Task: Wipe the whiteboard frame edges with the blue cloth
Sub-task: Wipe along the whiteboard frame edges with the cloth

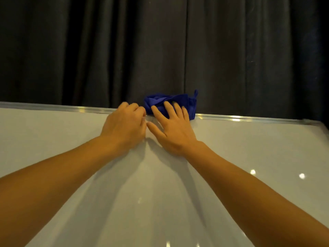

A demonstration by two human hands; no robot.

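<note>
A bunched blue cloth (pixel 179 101) sits on the whiteboard's silver top frame edge (pixel 240 119), near the middle of the view. My right hand (pixel 173 130) lies flat with fingers spread, fingertips pressing on the cloth's front. My left hand (pixel 124 123) rests just left of the cloth on the board, fingers curled; its fingertips are by the cloth's left end, and I cannot tell whether they pinch it. The white board surface (pixel 160 193) fills the lower view.
A dark pleated curtain (pixel 160 47) hangs behind the board's top edge. The frame's right corner (pixel 310 122) shows at far right. Ceiling lights reflect as bright spots on the glossy board.
</note>
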